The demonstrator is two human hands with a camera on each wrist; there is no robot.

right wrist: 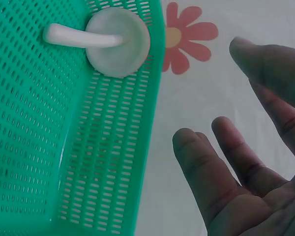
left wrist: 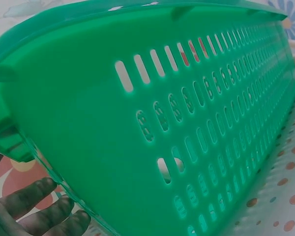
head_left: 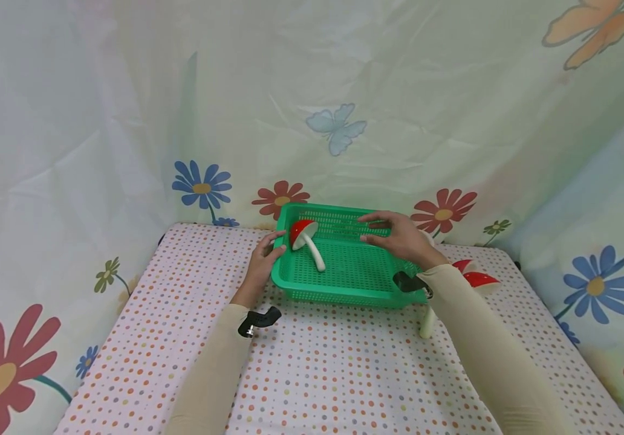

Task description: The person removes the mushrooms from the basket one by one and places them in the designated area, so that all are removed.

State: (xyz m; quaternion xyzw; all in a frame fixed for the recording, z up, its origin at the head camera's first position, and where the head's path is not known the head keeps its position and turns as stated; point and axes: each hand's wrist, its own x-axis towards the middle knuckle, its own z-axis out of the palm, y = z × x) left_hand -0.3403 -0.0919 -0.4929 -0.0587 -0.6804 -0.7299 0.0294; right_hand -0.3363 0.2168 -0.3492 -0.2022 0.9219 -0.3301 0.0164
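Note:
A green plastic basket [head_left: 339,296] stands on the table, a toy mushroom [head_left: 303,232] with a red cap and white stem leaning inside its left end. At the basket's left rim is my left hand [head_left: 260,264]; in the left wrist view its fairly straight fingers [left wrist: 54,214] touch the outside edge, the thumb mostly hidden. My right hand [head_left: 401,238] hovers over the right back part of the basket, thumb and fingers spread apart with nothing between them. The right wrist view shows the mushroom's pale underside [right wrist: 118,59] and stem inside the basket wall.
More red-capped mushrooms [head_left: 481,280] lie on the table right of the basket, partly hidden by my right forearm; a pale stem [head_left: 427,323] shows on its near side. A dotted cloth [head_left: 312,374] covers the table. A flowered curtain [head_left: 236,121] hangs close behind the basket.

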